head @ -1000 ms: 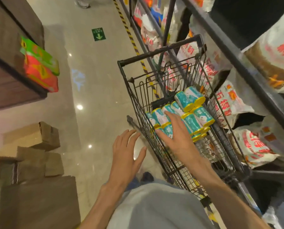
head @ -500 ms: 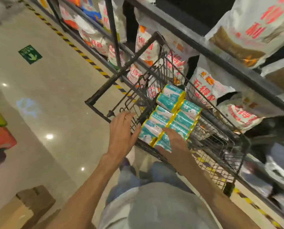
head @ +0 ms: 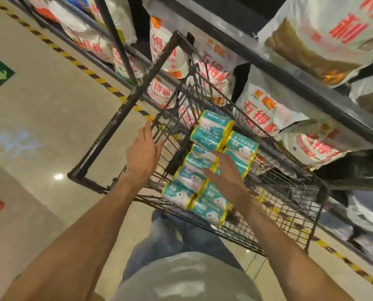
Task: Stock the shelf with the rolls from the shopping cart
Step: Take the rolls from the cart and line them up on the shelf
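The shelf [head: 268, 68] runs along your right and ahead of you, its dark rail slanting across the upper right, already packed with white sacks [head: 266, 111] printed in red. Hard against it stands the shopping cart [head: 289, 192], its handle bar [head: 124, 109] toward your left side and its basket directly in front of your body. The rolls [head: 205, 168] lie in the basket as one bundled stack, running from the near rim by your legs away toward the shelf-side corner; each roll lies on its side, its long axis crossing that line, roughly from the handle side toward the shelf. Your right hand [head: 222, 172] is the nearer one: it lies on top of the stack near its middle, fingers straight and spread, pressing or touching but gripping nothing as far as you can see. Your left hand [head: 142, 153] hovers open, fingers straight, just beside the cart's wire side near the handle, apart from the rolls and holding nothing. So the grab likely falls to your right hand, with the left closing in from the handle side. The rolls are teal and white wrapped cylinders with yellow bands at their ends, glossy film that may slip.
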